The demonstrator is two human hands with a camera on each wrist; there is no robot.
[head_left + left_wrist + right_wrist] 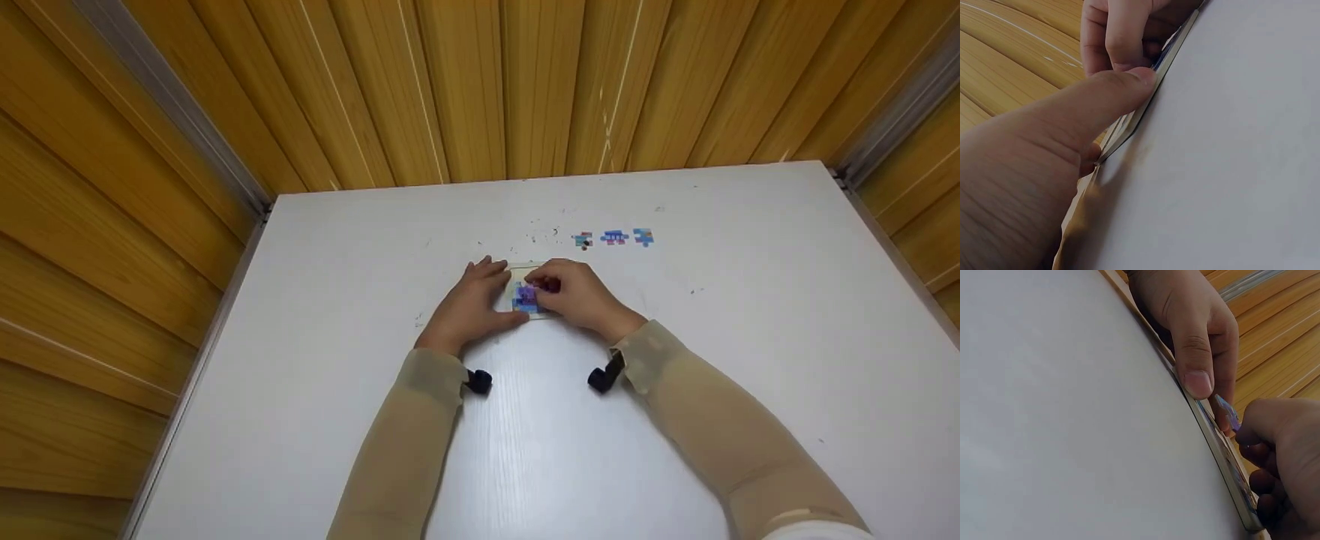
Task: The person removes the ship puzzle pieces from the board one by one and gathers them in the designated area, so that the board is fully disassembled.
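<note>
Pinching purple puzzle pc btwn thumb + fingers of R hand, right over puzzle tray. Bracing tray w/ L hand, thumb straight on near edge, fingers extended. Seeing 3 loose pcs beyond, any print too tiny to read tbh.

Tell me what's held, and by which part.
The right grip pinches a purple piece by one edge; the left grip touches the board.
</note>
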